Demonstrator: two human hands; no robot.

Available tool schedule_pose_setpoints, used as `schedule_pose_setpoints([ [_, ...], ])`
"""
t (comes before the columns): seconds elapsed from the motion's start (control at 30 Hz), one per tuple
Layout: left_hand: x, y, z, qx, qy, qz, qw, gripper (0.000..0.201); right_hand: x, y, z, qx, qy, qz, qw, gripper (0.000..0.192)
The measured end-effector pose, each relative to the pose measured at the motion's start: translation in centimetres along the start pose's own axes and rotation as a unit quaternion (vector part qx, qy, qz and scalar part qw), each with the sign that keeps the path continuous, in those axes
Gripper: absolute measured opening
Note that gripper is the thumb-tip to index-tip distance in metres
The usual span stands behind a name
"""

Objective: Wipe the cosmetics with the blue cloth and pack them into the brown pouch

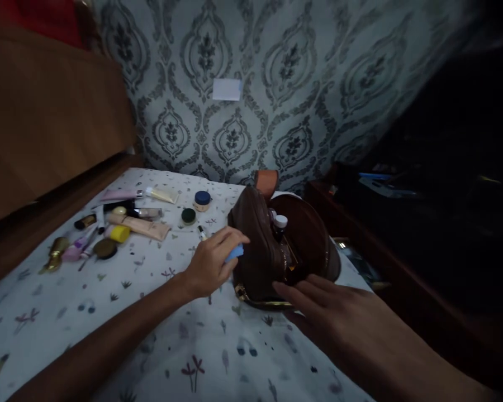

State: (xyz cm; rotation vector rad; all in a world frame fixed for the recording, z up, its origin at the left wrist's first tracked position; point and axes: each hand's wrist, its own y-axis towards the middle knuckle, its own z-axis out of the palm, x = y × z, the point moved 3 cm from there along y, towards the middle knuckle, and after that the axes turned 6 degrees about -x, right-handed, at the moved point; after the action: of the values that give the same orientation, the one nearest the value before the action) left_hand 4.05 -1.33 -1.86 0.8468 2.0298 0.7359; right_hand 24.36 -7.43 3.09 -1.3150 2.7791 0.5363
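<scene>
While the right hand (pixel 318 301) lies spread against the near side of the open brown leather pouch (pixel 276 251) toward the bedsheet's (pixel 171 346) right edge, the left hand (pixel 212 262) pinches a small blue object (pixel 235 253) at its mouth, apparently mid-packing, calling next for lowering it beside the white-capped bottle (pixel 280 223).

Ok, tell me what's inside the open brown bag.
Inside the brown bag, a white-capped bottle stands upright near the opening, with something amber lower down. The rest is too dark, and the bag's wall hides it.
</scene>
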Motion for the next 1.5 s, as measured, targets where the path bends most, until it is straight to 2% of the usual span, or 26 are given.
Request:
schedule_pose_setpoints([
  [0.1, 2.8, -2.7, -1.1, 0.101, 0.096, -0.03, 0.99, 0.031, 2.9, 1.0, 0.9, -0.033, 0.072, -0.044, 0.996, 0.022],
  [0.2, 5.8, -5.1, -2.4, 0.178, 0.212, -0.07, 0.958, 0.025, 5.8, 2.4, 2.9, -0.021, 0.133, -0.082, 0.987, 0.013],
  [0.23, 6.8, -5.7, -2.9, 0.192, 0.239, -0.091, 0.948, 0.023, 6.6, 3.1, 3.7, 0.002, 0.145, -0.088, 0.986, 0.01],
  [0.3, 8.2, -6.3, -3.8, 0.197, 0.274, -0.137, 0.931, 0.019, 7.7, 4.6, 5.3, 0.037, 0.157, -0.095, 0.982, 0.007],
  [0.37, 9.0, -6.5, -4.5, 0.183, 0.291, -0.171, 0.923, 0.018, 8.4, 6.4, 6.5, 0.058, 0.18, -0.069, 0.98, 0.007],
  [0.43, 9.3, -6.4, -4.8, 0.177, 0.3, -0.184, 0.919, 0.018, 8.9, 8.4, 7.5, 0.053, 0.236, -0.027, 0.97, 0.011],
  [0.5, 9.3, -6.3, -4.9, 0.183, 0.309, -0.189, 0.914, 0.018, 9.3, 10.0, 8.5, 0.026, 0.308, 0.014, 0.951, 0.019],
  [0.6, 9.1, -6.3, -4.9, 0.196, 0.327, -0.196, 0.903, 0.017, 10.0, 11.5, 10.7, -0.013, 0.412, 0.072, 0.908, 0.025],
  [0.73, 9.1, -6.3, -5.5, 0.201, 0.358, -0.209, 0.888, 0.019, 10.3, 11.6, 14.3, -0.047, 0.521, 0.146, 0.84, 0.028],
  [0.8, 9.6, -6.0, -6.1, 0.194, 0.38, -0.222, 0.877, 0.024, 10.2, 11.2, 15.4, -0.048, 0.553, 0.17, 0.814, 0.028],
  [0.87, 10.4, -5.3, -7.0, 0.181, 0.405, -0.239, 0.864, 0.029, 10.2, 11.0, 15.9, -0.042, 0.563, 0.179, 0.806, 0.028],
  [1.07, 14.7, -2.8, -9.5, 0.176, 0.462, -0.288, 0.821, 0.03, 10.2, 11.1, 15.5, -0.016, 0.55, 0.178, 0.816, 0.029],
  [1.17, 17.0, -1.9, -10.2, 0.205, 0.477, -0.314, 0.795, 0.03, 10.2, 11.2, 15.6, -0.014, 0.552, 0.182, 0.814, 0.029],
  [1.3, 19.3, -0.9, -10.3, 0.278, 0.468, -0.332, 0.77, 0.035, 10.1, 11.1, 15.6, -0.01, 0.55, 0.179, 0.816, 0.027],
  [1.4, 20.0, -0.4, -10.3, 0.319, 0.456, -0.332, 0.762, 0.035, 10.1, 11.1, 15.6, -0.013, 0.549, 0.178, 0.816, 0.028],
  [1.5, 19.8, -0.3, -10.6, 0.327, 0.453, -0.318, 0.766, 0.036, 10.1, 11.1, 15.8, -0.017, 0.552, 0.175, 0.815, 0.028],
])
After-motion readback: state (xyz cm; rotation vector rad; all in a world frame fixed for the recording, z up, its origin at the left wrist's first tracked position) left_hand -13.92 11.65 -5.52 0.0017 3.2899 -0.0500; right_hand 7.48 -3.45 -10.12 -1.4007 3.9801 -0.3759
